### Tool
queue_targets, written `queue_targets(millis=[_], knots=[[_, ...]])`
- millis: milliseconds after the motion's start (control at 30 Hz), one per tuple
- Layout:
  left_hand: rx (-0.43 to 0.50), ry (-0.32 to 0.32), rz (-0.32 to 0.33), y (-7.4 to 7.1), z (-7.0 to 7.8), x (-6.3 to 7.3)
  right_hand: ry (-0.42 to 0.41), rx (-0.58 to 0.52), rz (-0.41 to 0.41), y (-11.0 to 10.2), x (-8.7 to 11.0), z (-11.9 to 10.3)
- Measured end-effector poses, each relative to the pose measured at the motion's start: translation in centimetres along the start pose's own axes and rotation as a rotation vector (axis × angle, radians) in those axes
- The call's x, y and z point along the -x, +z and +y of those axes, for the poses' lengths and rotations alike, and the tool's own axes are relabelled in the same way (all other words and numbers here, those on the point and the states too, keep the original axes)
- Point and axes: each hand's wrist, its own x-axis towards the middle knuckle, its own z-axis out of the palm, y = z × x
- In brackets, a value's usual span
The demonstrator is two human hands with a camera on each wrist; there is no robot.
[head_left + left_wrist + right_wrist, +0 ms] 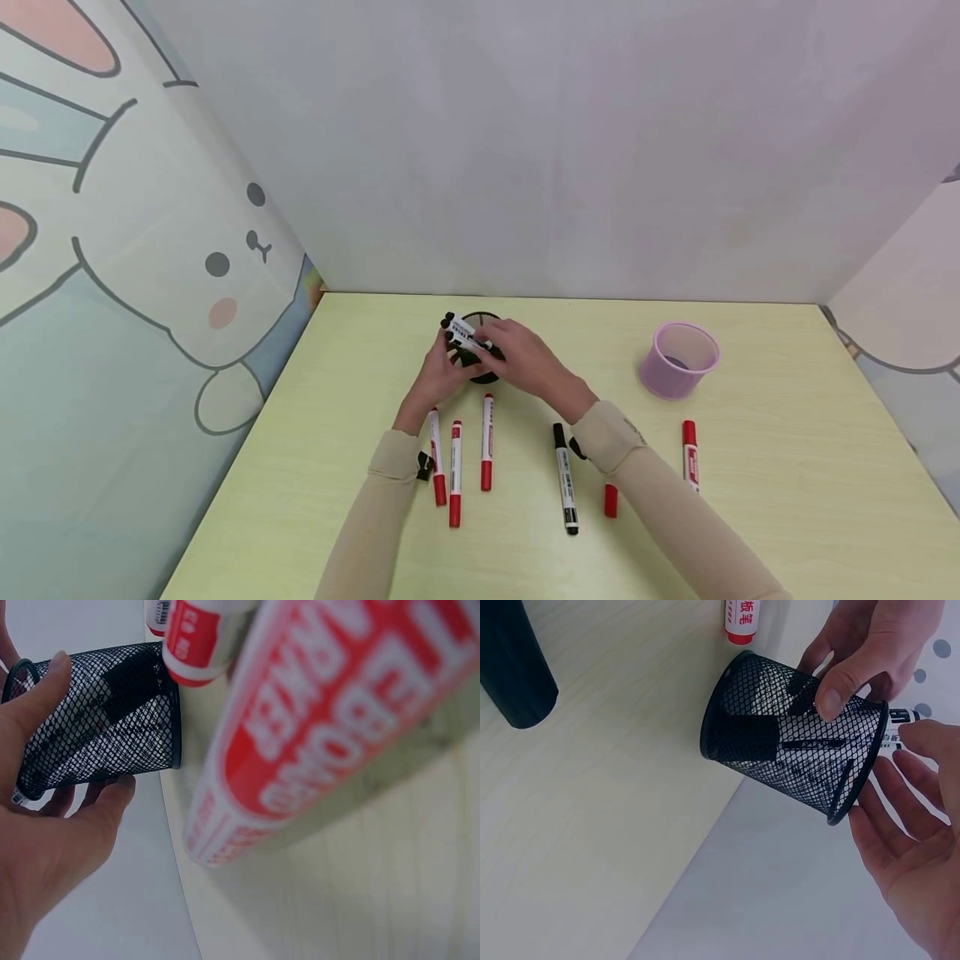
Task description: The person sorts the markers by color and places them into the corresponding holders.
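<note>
My left hand (438, 375) grips a black mesh pen cup (787, 739) round its side, with the thumb on the mesh. White markers with black ends (461, 330) stick out of the cup's mouth, leaning left in the head view. At the rim, my right hand (528, 358) pinches one of these markers (895, 733); its other fingers lie spread beside the rim. Dark marker parts show through the mesh in both wrist views. The fingers partly hide how far each marker sits inside.
Red-capped markers (456, 475) lie below the hands, with a black-capped marker (566, 479) to their right. Another red marker (691, 454) and a partly covered red one (611, 501) lie near the right sleeve. A pink-purple cup (678, 362) stands at the right.
</note>
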Motion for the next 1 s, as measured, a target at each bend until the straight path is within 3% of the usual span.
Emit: queue_targets(millis=[400,800,1000], knots=[[0.011,-0.005,0.019,0.2,-0.4,-0.2,-0.029,0.046,0.019,-0.5,1.4,0.2],[0.015,0.004,0.024,0.2,-0.5,-0.3,-0.134,0.065,0.088,-1.3,2.8,-0.1],[0.017,0.000,0.028,0.2,-0.6,-0.3,-0.151,0.059,0.041,-1.9,3.5,-0.2]])
